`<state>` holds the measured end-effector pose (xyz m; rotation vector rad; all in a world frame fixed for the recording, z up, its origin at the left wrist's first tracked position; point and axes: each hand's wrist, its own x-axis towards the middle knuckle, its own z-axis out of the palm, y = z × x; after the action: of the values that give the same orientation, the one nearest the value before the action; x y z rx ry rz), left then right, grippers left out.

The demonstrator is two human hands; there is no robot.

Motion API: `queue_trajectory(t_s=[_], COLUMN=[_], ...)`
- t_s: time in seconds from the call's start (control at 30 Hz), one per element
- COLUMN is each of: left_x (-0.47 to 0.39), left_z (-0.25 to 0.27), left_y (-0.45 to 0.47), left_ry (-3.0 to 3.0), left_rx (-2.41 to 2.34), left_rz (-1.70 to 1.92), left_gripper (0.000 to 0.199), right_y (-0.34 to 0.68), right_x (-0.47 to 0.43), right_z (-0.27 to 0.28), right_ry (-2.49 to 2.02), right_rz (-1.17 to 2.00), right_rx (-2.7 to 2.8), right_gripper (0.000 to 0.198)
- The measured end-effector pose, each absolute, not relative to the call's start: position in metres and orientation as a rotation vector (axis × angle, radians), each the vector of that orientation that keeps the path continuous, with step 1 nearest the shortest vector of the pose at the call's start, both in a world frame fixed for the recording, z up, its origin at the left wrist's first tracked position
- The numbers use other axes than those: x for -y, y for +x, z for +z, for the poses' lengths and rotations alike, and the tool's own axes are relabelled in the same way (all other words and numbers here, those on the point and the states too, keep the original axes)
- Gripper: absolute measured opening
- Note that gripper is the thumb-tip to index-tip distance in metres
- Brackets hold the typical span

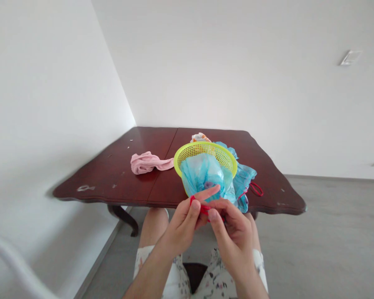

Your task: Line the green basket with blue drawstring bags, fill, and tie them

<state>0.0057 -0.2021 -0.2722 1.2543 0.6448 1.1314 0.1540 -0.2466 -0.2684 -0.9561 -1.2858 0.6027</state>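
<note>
Just in front of the table's near edge, my left hand [183,220] pinches a bright red cord [205,208], its index finger stretched out over the bag. My right hand [233,228] is closed on the same cord, thumb against fingers. Right behind my fingers, a light blue translucent plastic bag [202,168] spills over the near side of a yellow-green plastic basket [181,150]. Something purplish shows at the bag's bunched part. Whether the cord joins this bag is hidden by my hands.
The basket stands on a dark red wooden table [146,189]. Left of it lies a crumpled pink cloth [147,162]. On the right is a crumpled blue bag [244,176] with a red cord loop [257,189]. Behind sits a white-and-orange crumpled item [200,137]. White walls border the table.
</note>
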Motion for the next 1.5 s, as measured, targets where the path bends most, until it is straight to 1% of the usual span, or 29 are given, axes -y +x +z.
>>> queue_trajectory(t_s=[0.1, 0.17, 0.27, 0.37, 0.43, 0.6, 0.7, 0.83, 0.97, 1.13, 1.2, 1.3, 1.4, 1.5], left_x=[0.204, 0.203, 0.198, 0.190, 0.186, 0.183, 0.182, 0.180, 0.177, 0.177, 0.179, 0.183, 0.184, 0.183], left_z=[-0.274, -0.277, -0.281, -0.281, -0.280, -0.277, -0.275, -0.274, -0.275, -0.277, -0.275, -0.270, -0.264, -0.261], left_y=[0.006, 0.007, 0.009, 0.008, 0.006, -0.001, -0.002, -0.003, -0.007, -0.010, -0.012, -0.017, -0.026, -0.035], left_ry=[1.277, 1.259, 1.158, 1.031, 1.027, 0.958, 0.912, 0.977, 0.981, 1.009, 1.074, 1.296, 1.725, 2.054], left_rx=[-0.615, -0.603, -0.574, -0.546, -0.541, -0.510, -0.517, -0.564, -0.574, -0.466, -0.436, -0.535, -0.734, -0.828], left_rz=[1.085, 1.073, 1.104, 1.141, 1.144, 1.074, 1.109, 1.173, 1.172, 1.108, 1.097, 1.240, 1.433, 1.521], left_gripper=[0.073, 0.073, 0.074, 0.068, 0.067, 0.065, 0.061, 0.061, 0.061, 0.058, 0.059, 0.057, 0.046, 0.038], right_y=[0.149, 0.148, 0.147, 0.149, 0.152, 0.163, 0.169, 0.174, 0.175, 0.169, 0.168, 0.169, 0.171, 0.170], right_x=[0.244, 0.244, 0.244, 0.245, 0.246, 0.251, 0.252, 0.251, 0.249, 0.240, 0.237, 0.234, 0.236, 0.240], right_z=[-0.270, -0.269, -0.269, -0.276, -0.281, -0.280, -0.273, -0.269, -0.276, -0.290, -0.293, -0.294, -0.295, -0.297], right_ry=[-0.962, -0.937, -0.827, -0.712, -0.712, -0.784, -0.770, -0.779, -0.763, -0.809, -0.852, -0.903, -0.907, -0.877], right_rz=[0.515, 0.478, 0.486, 0.535, 0.535, 0.454, 0.437, 0.406, 0.365, 0.248, 0.211, 0.206, 0.243, 0.324], right_rx=[1.259, 1.279, 1.255, 1.215, 1.231, 1.332, 1.465, 1.542, 1.659, 1.682, 1.645, 1.625, 1.617, 1.534], right_gripper=[0.012, 0.012, 0.014, 0.020, 0.020, 0.013, 0.017, 0.020, 0.021, 0.030, 0.032, 0.032, 0.031, 0.024])
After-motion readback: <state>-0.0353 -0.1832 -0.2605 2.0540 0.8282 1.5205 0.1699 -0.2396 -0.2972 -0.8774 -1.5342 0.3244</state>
